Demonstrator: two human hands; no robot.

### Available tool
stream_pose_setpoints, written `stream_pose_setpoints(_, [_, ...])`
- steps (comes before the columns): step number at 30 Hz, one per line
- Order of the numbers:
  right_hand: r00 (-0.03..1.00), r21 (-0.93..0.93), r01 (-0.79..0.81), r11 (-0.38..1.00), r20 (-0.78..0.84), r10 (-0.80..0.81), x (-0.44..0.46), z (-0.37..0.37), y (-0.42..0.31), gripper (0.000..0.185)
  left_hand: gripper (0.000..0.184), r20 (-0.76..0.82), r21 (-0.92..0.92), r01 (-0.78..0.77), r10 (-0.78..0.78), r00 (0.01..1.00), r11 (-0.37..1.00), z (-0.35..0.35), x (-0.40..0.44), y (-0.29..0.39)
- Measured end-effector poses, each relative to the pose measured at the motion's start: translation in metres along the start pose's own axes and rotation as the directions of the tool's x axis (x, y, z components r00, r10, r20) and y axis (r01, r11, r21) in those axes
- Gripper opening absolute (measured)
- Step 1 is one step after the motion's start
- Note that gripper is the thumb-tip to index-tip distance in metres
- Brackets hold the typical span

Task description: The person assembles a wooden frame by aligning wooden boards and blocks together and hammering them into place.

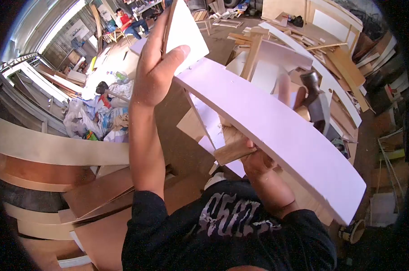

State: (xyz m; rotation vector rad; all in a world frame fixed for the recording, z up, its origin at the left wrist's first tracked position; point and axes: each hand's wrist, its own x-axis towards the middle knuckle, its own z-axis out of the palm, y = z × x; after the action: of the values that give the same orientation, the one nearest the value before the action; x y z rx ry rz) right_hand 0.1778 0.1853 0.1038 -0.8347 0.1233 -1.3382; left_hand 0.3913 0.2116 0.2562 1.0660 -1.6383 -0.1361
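My left hand (pixel 157 74) is raised and grips a white panel (pixel 186 38), its thumb on the white face. The panel's lower end meets a long, curved, pale pink board (pixel 267 115), which slants down to the right. My right hand (pixel 260 161) is partly hidden behind that board, closed around a hammer (pixel 316 101). The hammer's metal head shows beyond the board's far edge, and a wooden handle end shows on the near side. Blurred fingers appear near the head. Below the board is a pale frame piece (pixel 206 119).
Curved boards (pixel 55 135) are stacked at the left, near plastic bags (pixel 93 115). Wood offcuts and long panels (pixel 344 67) fill the right. A round tape-like roll (pixel 352 231) lies at the lower right. A person in red (pixel 125 20) sits in the background.
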Motion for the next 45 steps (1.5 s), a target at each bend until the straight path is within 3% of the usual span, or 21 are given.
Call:
stream_pose_setpoints(2, [1.0, -0.007, 0.016, 1.0, 0.02, -0.016, 0.003, 0.005, -0.003, 0.062, 0.074, -0.01, 0.056, 0.011, -0.011, 1.0, 0.998, 0.009, 0.003, 0.003])
stream_pose_setpoints(4, [0.998, -0.015, 0.028, 1.0, 0.056, -0.027, 0.002, 0.008, -0.005, 0.067, 0.078, -0.124, 0.169, -0.063, 0.085, 0.989, 0.984, 0.016, 0.005, -0.002])
stream_pose_setpoints(7, [0.989, -0.02, 0.073, 0.997, 0.133, -0.07, -0.008, 0.009, -0.012, 0.076, 0.08, -0.111, 0.137, -0.05, 0.065, 0.992, 0.989, 0.012, 0.008, -0.01])
stream_pose_setpoints(11, [0.939, 0.042, 0.264, 0.964, 0.219, -0.266, -0.012, 0.017, -0.032, 0.086, 0.08, -0.104, 0.146, -0.029, 0.045, 0.994, 0.989, 0.017, 0.009, -0.002])
stream_pose_setpoints(15, [0.901, 0.044, 0.385, 0.922, 0.197, -0.386, -0.001, 0.031, -0.05, 0.097, 0.08, -0.08, 0.11, -0.003, 0.012, 0.997, 0.994, 0.019, 0.011, 0.0])
stream_pose_setpoints(17, [0.964, -0.135, 0.265, 0.955, 0.007, -0.266, -0.001, 0.037, -0.056, 0.106, 0.081, -0.061, 0.08, -0.002, 0.007, 0.998, 0.997, 0.017, 0.013, -0.002])
stream_pose_setpoints(20, [0.96, -0.148, 0.168, 0.975, -0.202, -0.196, -0.001, 0.038, -0.049, 0.113, 0.08, -0.057, 0.081, 0.129, -0.125, 0.99, 0.988, 0.004, 0.019, -0.001])
stream_pose_setpoints(21, [0.979, -0.166, 0.09, 0.982, -0.165, -0.117, -0.003, 0.039, -0.055, 0.11, 0.08, -0.05, 0.114, 0.148, -0.143, 0.988, 0.982, 0.001, 0.021, 0.0])
stream_pose_setpoints(24, [0.919, 0.161, -0.305, 0.939, -0.211, 0.335, -0.003, 0.033, -0.071, 0.108, 0.076, -0.031, 0.198, 0.094, -0.09, 0.995, 0.976, 0.001, 0.026, -0.003])
stream_pose_setpoints(26, [0.952, 0.13, -0.179, 0.975, -0.229, 0.205, 0.002, 0.033, -0.066, 0.11, 0.075, -0.106, 0.223, 0.249, -0.23, 0.967, 0.942, 0.003, 0.028, 0.003])
stream_pose_setpoints(28, [0.975, 0.036, -0.004, 0.999, -0.221, 0.012, 0.006, 0.032, -0.063, 0.111, 0.074, -0.102, 0.208, 0.268, -0.252, 0.962, 0.941, -0.004, 0.03, -0.003])
stream_pose_setpoints(30, [0.975, -0.001, 0.064, 0.998, -0.211, -0.063, 0.006, 0.03, -0.063, 0.112, 0.075, -0.039, 0.165, 0.244, -0.241, 0.97, 0.956, -0.004, 0.034, -0.005])
stream_pose_setpoints(31, [0.975, -0.009, 0.078, 0.997, -0.208, -0.078, 0.006, 0.03, -0.062, 0.113, 0.075, -0.035, 0.162, 0.245, -0.243, 0.97, 0.956, 0.001, 0.036, -0.004])
stream_pose_setpoints(33, [0.972, -0.02, 0.102, 0.995, -0.21, -0.104, 0.004, 0.029, -0.061, 0.114, 0.075, 0.02, -0.108, 0.242, -0.241, 0.97, 0.964, 0.014, 0.038, 0.002])
stream_pose_setpoints(37, [0.963, -0.039, 0.144, 0.989, -0.226, -0.149, 0.002, 0.025, -0.06, 0.117, 0.074, 0.048, -0.157, 0.253, -0.249, 0.967, 0.955, 0.018, 0.04, 0.003])
stream_pose_setpoints(39, [0.975, -0.135, 0.047, 0.99, -0.209, -0.075, 0.002, 0.025, -0.063, 0.116, 0.083, -0.007, -0.168, 0.237, -0.242, 0.97, 0.957, 0.017, 0.039, 0.003])
stream_pose_setpoints(42, [0.953, -0.218, 0.154, 0.964, -0.226, -0.204, 0.006, 0.038, -0.065, 0.112, 0.081, -0.061, -0.206, 0.159, -0.175, 0.983, 0.966, 0.003, 0.043, -0.024])
stream_pose_setpoints(45, [0.963, -0.103, 0.223, 0.969, -0.128, -0.236, 0.007, 0.018, -0.058, 0.113, 0.073, 0.008, -0.23, 0.277, -0.283, 0.959, 0.933, 0.006, 0.042, -0.015])
